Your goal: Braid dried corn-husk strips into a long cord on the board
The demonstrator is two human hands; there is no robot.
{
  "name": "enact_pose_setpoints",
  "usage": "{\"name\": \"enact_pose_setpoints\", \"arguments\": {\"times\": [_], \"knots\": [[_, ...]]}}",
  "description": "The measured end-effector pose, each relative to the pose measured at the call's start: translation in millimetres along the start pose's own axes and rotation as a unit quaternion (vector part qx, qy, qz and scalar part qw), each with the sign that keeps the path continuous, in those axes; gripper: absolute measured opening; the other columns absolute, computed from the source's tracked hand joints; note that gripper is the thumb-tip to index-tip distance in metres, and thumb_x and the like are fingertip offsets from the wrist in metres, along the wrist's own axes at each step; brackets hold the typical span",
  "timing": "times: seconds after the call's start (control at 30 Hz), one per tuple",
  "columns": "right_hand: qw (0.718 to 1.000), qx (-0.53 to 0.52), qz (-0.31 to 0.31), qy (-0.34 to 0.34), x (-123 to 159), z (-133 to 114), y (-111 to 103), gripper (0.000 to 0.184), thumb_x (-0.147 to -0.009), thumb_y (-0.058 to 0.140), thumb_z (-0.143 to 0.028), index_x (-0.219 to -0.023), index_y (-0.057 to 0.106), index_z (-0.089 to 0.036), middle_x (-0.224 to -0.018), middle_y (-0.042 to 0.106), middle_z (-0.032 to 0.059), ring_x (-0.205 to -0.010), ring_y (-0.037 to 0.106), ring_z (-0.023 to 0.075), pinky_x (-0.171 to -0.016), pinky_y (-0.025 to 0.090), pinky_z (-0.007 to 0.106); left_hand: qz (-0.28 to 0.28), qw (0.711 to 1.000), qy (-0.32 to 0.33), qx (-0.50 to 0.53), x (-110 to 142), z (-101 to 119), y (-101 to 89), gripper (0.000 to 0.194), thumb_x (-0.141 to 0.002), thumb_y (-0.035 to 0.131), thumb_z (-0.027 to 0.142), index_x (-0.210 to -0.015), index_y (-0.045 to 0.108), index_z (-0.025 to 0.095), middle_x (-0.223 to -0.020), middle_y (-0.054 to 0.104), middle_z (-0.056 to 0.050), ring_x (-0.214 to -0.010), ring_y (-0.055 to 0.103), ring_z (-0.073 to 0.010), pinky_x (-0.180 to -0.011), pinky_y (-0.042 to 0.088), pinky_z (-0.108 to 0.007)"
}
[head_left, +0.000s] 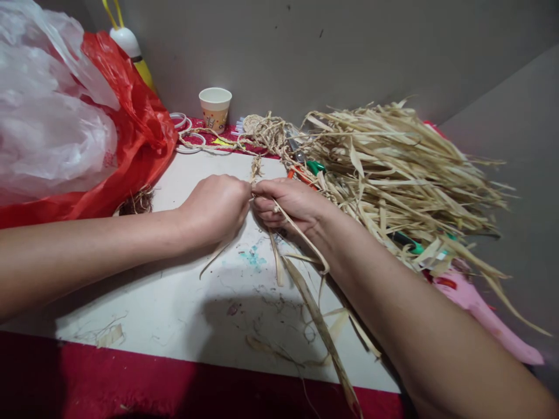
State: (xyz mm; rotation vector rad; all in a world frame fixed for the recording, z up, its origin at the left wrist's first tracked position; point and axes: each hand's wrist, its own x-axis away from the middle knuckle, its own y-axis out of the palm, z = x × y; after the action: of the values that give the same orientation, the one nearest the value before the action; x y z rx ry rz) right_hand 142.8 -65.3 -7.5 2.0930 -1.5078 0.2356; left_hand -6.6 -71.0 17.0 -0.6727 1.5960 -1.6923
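Over the middle of the white board (174, 314), my left hand (218, 203) and my right hand (283, 201) meet with their fingers closed. Both grip a braided cord of dry straw (257, 167), whose knotted end sticks out beyond the knuckles. From my right hand a thin straw strip (301, 233) trails down past the wrist. Another strip end hangs below my left hand. The fingertips and the exact point of the grip are partly hidden. Loose straw strips (323, 331) lie on the board under my right forearm.
A large pile of dry straw (406, 169) fills the right back, with green-handled scissors (315, 167) at its edge. Behind the board stand a paper cup (215, 109) and white rings (190, 143). A red plastic bag (144, 128) bulges at left. A pink object (484, 314) lies right.
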Motion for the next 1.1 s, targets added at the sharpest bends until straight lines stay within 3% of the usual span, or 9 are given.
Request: {"name": "enact_pose_setpoints", "arguments": {"times": [0.1, 0.27, 0.4, 0.63, 0.77, 0.87, 0.97, 1.03, 1.1], "knots": [[1.000, -0.007, -0.006, 0.002, 0, 0, 1, 0.025, -0.078, 0.053, -0.015, -0.058, 0.037, -0.018, -0.036, 0.031, -0.0081, -0.028, 0.025, 0.0035, -0.029, 0.017, 0.015, -0.046, 0.997, 0.014, -0.063, 7, 5, 4.0, 0.031, -0.082, 0.040, 0.014, -0.099, 0.064, 0.005, -0.073, 0.068, -0.013, -0.068, 0.064, -0.0234, -0.060, 0.042, -0.032], [1.000, -0.012, -0.004, 0.004, -1, 0, 1, 0.024, -0.080, 0.054, -0.014, -0.060, 0.040, -0.016, -0.037, 0.032, -0.0085, -0.028, 0.026, 0.0023, -0.031, 0.017, 0.014, -0.075, 0.985, 0.049, -0.146, 19, 8, 15.3, 0.055, -0.081, 0.035, 0.004, -0.134, 0.033, -0.010, -0.066, 0.066, -0.014, -0.065, 0.066, -0.0246, -0.054, 0.044, -0.030], [0.999, -0.034, -0.004, 0.014, -3, 2, 1, 0.025, -0.083, 0.050, -0.012, -0.060, 0.040, -0.016, -0.037, 0.032, -0.0079, -0.029, 0.026, 0.0028, -0.031, 0.017, 0.014, -0.073, 0.980, 0.076, -0.166, 24, 6, 17.8, 0.059, -0.080, 0.035, 0.002, -0.137, 0.027, -0.013, -0.067, 0.066, -0.016, -0.068, 0.067, -0.0264, -0.055, 0.046, -0.032], [0.996, -0.074, -0.044, 0.021, -4, 4, 3, 0.016, -0.084, 0.047, -0.015, -0.071, 0.054, -0.011, -0.037, 0.029, -0.0092, -0.030, 0.021, 0.0026, -0.030, 0.017, 0.013, -0.073, 0.972, 0.124, -0.185, 26, 8, 12.5, 0.056, -0.080, 0.034, 0.003, -0.134, 0.033, -0.012, -0.082, 0.068, -0.022, -0.071, 0.067, -0.0264, -0.053, 0.045, -0.032], [0.999, -0.048, -0.026, 0.004, -3, 3, 2, 0.013, -0.082, 0.051, -0.015, -0.071, 0.056, -0.010, -0.037, 0.030, -0.0095, -0.029, 0.023, 0.0015, -0.030, 0.017, 0.012, -0.092, 0.972, 0.130, -0.171, 28, 11, 9.8, 0.055, -0.079, 0.036, 0.002, -0.133, 0.038, -0.008, -0.086, 0.068, -0.021, -0.069, 0.066, -0.0239, -0.052, 0.043, -0.030], [0.999, -0.032, -0.003, 0.003, -2, 0, -1, 0.012, -0.080, 0.051, -0.013, -0.069, 0.055, -0.010, -0.037, 0.029, -0.0096, -0.029, 0.022, 0.0016, -0.030, 0.017, 0.012, -0.091, 0.983, 0.140, -0.079, 33, 9, 4.0, 0.035, -0.081, 0.042, 0.010, -0.109, 0.061, 0.003, -0.077, 0.068, -0.013, -0.060, 0.061, -0.0186, -0.052, 0.040, -0.028], [1.000, -0.022, -0.018, 0.003, -1, -3, -6, 0.013, -0.080, 0.049, -0.012, -0.068, 0.054, -0.010, -0.037, 0.029, -0.0092, -0.030, 0.021, 0.0020, -0.029, 0.017, 0.012, -0.005, 0.991, 0.086, 0.107, 31, -2, -3.0, 0.027, -0.086, 0.041, 0.022, -0.077, 0.065, 0.013, -0.069, 0.065, -0.006, -0.059, 0.055, -0.0128, -0.057, 0.040, -0.025], [0.999, -0.018, -0.045, 0.011, 0, -5, -9, 0.014, -0.080, 0.048, -0.012, -0.068, 0.054, -0.011, -0.038, 0.030, -0.0088, -0.031, 0.021, 0.0024, -0.029, 0.018, 0.013, 0.067, 0.971, -0.008, 0.230, 20, -11, -5.4, 0.023, -0.085, 0.043, 0.022, -0.079, 0.063, 0.013, -0.072, 0.065, -0.004, -0.064, 0.054, -0.0116, -0.061, 0.041, -0.023], [0.998, -0.009, -0.063, 0.019, 0, -7, -12, 0.013, -0.080, 0.049, -0.013, -0.068, 0.052, -0.012, -0.039, 0.030, -0.0089, -0.031, 0.021, 0.0026, -0.029, 0.019, 0.013, 0.050, 0.931, -0.084, 0.352, 4, -18, -5.4, 0.015, -0.081, 0.050, 0.019, -0.086, 0.062, 0.013, -0.077, 0.065, -0.004, -0.066, 0.055, -0.0108, -0.061, 0.041, -0.022]]}}
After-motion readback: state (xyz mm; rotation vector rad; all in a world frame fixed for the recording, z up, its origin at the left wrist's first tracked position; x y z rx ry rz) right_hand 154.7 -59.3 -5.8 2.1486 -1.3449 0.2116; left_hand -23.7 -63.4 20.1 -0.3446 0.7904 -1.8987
